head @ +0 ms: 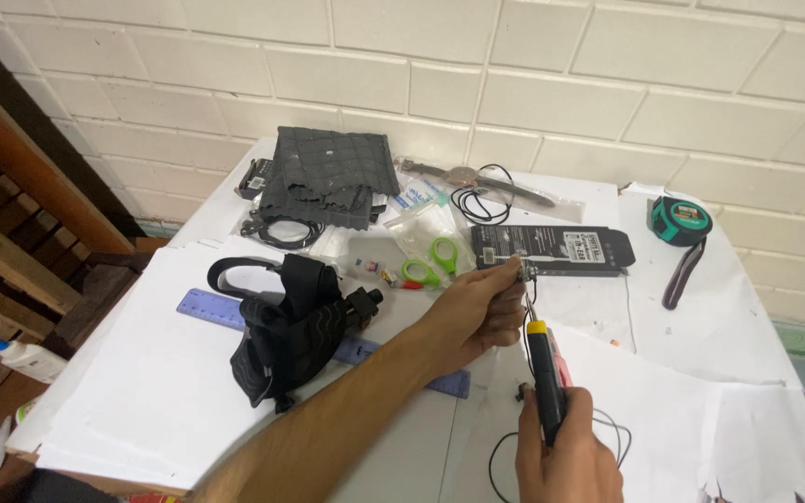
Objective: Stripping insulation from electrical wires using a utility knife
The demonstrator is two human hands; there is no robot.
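My left hand [472, 312] pinches a small metal part [526, 271] just above the white paper, near the front edge of a flat black package [552, 249]. My right hand [566, 456] grips a black screwdriver with a yellow collar [542, 377], held upright. Its thin shaft reaches up to the small part. A thin black wire [505, 447] loops on the paper around my right hand. A small dark piece [521, 395] lies just left of the screwdriver handle.
On the paper-covered table [142, 391] lie a black strap harness [286, 331], a purple ruler [211, 309], green-handled scissors [430, 261], dark foam sheets [333, 172], coiled cables [286, 233], a wristwatch [463, 175] and a teal tape measure [679, 222]. Glue bottles [25, 359] sit left, below the table.
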